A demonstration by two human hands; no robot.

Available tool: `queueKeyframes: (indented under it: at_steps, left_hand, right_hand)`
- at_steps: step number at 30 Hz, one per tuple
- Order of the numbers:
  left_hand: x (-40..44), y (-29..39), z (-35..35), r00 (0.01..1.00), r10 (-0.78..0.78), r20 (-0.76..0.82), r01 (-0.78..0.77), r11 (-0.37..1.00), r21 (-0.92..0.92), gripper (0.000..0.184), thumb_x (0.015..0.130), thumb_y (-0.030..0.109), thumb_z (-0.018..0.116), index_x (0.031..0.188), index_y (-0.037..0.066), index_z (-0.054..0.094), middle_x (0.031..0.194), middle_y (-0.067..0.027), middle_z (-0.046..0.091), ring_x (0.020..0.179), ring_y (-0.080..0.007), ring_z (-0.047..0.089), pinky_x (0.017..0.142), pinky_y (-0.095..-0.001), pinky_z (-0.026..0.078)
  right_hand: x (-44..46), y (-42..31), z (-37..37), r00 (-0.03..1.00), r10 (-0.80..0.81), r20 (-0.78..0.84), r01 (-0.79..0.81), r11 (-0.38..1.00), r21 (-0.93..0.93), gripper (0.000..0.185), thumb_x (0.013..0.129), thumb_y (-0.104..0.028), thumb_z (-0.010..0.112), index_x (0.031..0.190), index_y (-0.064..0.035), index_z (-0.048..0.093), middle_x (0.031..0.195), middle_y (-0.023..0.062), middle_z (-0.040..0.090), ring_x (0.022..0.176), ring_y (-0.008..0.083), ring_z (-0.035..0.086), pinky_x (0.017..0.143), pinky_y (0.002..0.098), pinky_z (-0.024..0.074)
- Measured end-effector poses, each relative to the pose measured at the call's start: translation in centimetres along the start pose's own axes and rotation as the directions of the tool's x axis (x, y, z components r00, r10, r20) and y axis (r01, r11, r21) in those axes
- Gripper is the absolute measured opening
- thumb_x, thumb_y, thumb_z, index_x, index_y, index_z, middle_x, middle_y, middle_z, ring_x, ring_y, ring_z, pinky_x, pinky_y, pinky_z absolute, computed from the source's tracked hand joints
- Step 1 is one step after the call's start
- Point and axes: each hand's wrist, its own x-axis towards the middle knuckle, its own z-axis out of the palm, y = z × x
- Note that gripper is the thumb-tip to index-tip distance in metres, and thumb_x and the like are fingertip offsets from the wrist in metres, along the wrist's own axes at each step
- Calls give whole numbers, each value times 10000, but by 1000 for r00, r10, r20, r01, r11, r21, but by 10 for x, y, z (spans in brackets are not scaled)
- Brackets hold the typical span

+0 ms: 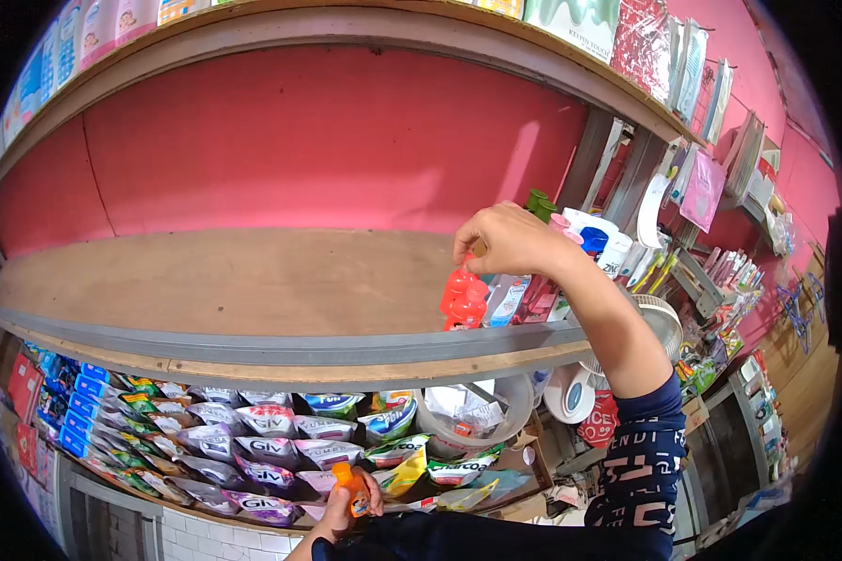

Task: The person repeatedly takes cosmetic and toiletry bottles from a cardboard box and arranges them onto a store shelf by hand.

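Observation:
My right hand (516, 237) reaches over the wooden shelf (225, 280), its fingers closed around the top of a small red bottle (456, 283). Just in front of that bottle stands a second red bottle (469, 309), close to the shelf's front edge. Lower down, my left hand (335, 512) is wrapped around a small orange bottle (358, 503) with an orange cap, held upright below the shelf. Part of the label is covered by the fingers.
Packets and bottles, including a white tub (589, 227), crowd the shelf's right end. Below are rows of pouches (267, 449), a clear round container (519, 411) and a fan (660, 323). An upper shelf (346, 28) runs overhead.

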Motion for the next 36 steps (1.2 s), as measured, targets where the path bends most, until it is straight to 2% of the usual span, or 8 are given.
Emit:
queueKeyframes:
  at_steps: [7, 16, 22, 24, 25, 28, 31, 36]
  left_hand:
    - [1, 0, -2, 999, -31, -21, 32, 999, 29, 717, 776, 732, 494, 990, 48, 454, 687, -97, 508, 605, -210, 540, 585, -310, 462]
    - [-5, 4, 3, 1000, 2, -12, -2, 1000, 30, 700, 790, 712, 499, 984, 40, 468, 688, -93, 501, 597, -204, 534, 581, -304, 463]
    - [-6, 19, 9, 997, 66, 32, -71, 979, 189, 764, 773, 790, 392, 898, 40, 468, 631, -65, 487, 554, -159, 513, 530, -271, 450]
    - [1, 44, 29, 998, 17, -56, -3, 973, 232, 899, 628, 922, 266, 678, 49, 476, 555, -47, 468, 482, -129, 485, 460, -243, 409]
    - [8, 53, 25, 996, -36, 79, 18, 978, 210, 958, 571, 954, 206, 681, 42, 476, 553, -54, 478, 463, -131, 475, 456, -249, 411]
    - [27, 78, 39, 957, -62, 284, 35, 995, 97, 1053, 581, 949, 186, 948, 8, 482, 601, -48, 486, 462, -105, 472, 430, -227, 412]
    - [38, 92, 60, 918, -71, 390, 67, 997, 22, 1107, 581, 944, 85, 985, 2, 504, 605, -54, 498, 457, -114, 469, 428, -230, 393]
    - [45, 92, 73, 865, -62, 497, 72, 997, 0, 1111, 597, 933, 57, 977, 1, 527, 610, -55, 510, 464, -119, 483, 461, -223, 389]
  right_hand:
    - [-3, -1, 3, 999, -4, 39, 6, 999, -44, 145, 694, -155, 678, 821, -96, 714, 778, 79, 700, 740, 250, 660, 867, 354, 416]
    - [-3, -3, 3, 995, 46, 93, -45, 999, -13, 125, 703, -200, 703, 816, -148, 717, 804, 30, 706, 809, 184, 661, 808, 357, 388]
    - [-17, -27, -20, 990, 4, -144, -20, 994, -112, 207, 735, -173, 665, 914, -76, 704, 814, 112, 696, 798, 271, 658, 808, 371, 480]
    - [-26, -53, -25, 973, -87, -215, 87, 996, -10, 220, 744, -206, 665, 927, -89, 702, 872, 104, 694, 870, 265, 647, 807, 385, 472]
    - [-27, -66, -25, 958, -134, -252, 148, 988, 38, 228, 749, -223, 665, 934, -96, 702, 902, 101, 692, 906, 263, 641, 807, 392, 467]
    - [-41, -117, 8, 910, -390, -143, 415, 867, 277, 259, 781, -236, 644, 984, -78, 678, 978, 134, 671, 943, 302, 619, 809, 395, 483]
    - [-59, -154, 43, 861, -508, 17, 441, 764, 472, 275, 796, -233, 638, 1014, -65, 652, 963, 144, 668, 885, 311, 625, 769, 405, 486]
    - [-61, -165, 43, 902, -413, 126, 263, 757, 598, 253, 791, -233, 636, 977, -62, 639, 822, 115, 668, 713, 275, 631, 655, 378, 474]
